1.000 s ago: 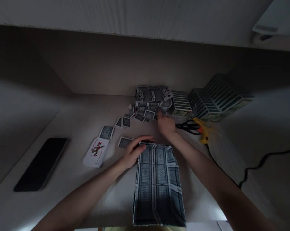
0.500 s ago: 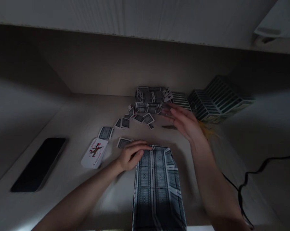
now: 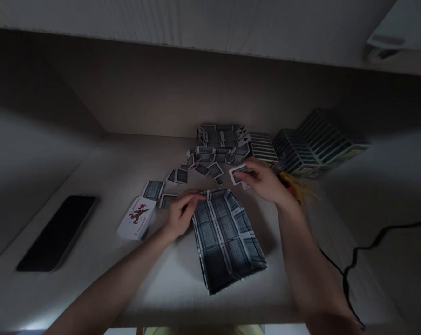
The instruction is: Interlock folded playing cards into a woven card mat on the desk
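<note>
My left hand [image 3: 179, 216] grips the upper left corner of a flat panel of joined blue-backed playing cards [image 3: 226, 237], which lies tilted on the pale desk [image 3: 168, 288]. A loose card [image 3: 167, 201] lies just left of that hand. My right hand [image 3: 262, 181] pinches a single playing card [image 3: 237, 174] above the desk, close to a built-up structure of cards [image 3: 217, 144]. Several loose cards [image 3: 205, 170] lie around the structure's front. Farther left are a joker card [image 3: 138, 216] and a face-down card [image 3: 153, 190].
Card decks [image 3: 262, 148] stand in rows [image 3: 317, 139] at the back right. A yellow glue gun [image 3: 290, 183] lies partly behind my right hand. A black phone [image 3: 57, 232] lies at the left, and a black cable [image 3: 352, 267] trails on the right.
The card panel has swung and moved up the desk with my left hand. My right hand has come left and now holds a card. The scissors are hidden.
</note>
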The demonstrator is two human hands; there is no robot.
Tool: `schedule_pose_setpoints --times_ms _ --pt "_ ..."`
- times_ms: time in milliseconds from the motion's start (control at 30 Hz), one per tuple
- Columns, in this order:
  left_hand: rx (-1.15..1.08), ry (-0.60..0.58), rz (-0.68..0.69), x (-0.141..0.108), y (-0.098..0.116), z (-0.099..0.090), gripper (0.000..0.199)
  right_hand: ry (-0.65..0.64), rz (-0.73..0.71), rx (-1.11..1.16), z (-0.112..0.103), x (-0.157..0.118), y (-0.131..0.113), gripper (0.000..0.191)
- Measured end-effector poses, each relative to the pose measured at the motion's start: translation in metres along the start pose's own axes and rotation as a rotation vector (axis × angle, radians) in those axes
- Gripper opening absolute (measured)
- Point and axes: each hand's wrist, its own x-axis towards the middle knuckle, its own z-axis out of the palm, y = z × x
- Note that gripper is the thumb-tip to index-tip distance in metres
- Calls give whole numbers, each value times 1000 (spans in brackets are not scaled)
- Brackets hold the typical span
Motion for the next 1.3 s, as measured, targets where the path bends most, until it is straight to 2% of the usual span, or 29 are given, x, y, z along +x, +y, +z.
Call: schedule_pose_setpoints --times_ms 167,267,467,733,900,1133,1300 --pt "-217 -20 -89 4 3 2 21 -203 42 127 7 -2 2 15" --pt "-266 -36 -120 5 4 3 22 -308 -9 65 3 -3 -1 12" --pt "-225 -39 -130 6 1 5 22 -320 -32 -257 -5 -7 -5 14" --pt "-206 -46 -128 6 2 4 23 -358 -9 -514 8 -10 -21 12" --pt "-200 -51 -111 7 2 4 23 -363 -43 -587 16 -10 -28 15" --pt "-208 -58 -102 7 3 5 23 -320 -180 -609 22 -8 -32 15" --pt "-212 -68 -106 8 4 7 22 -328 -192 -659 25 -9 -35 15"
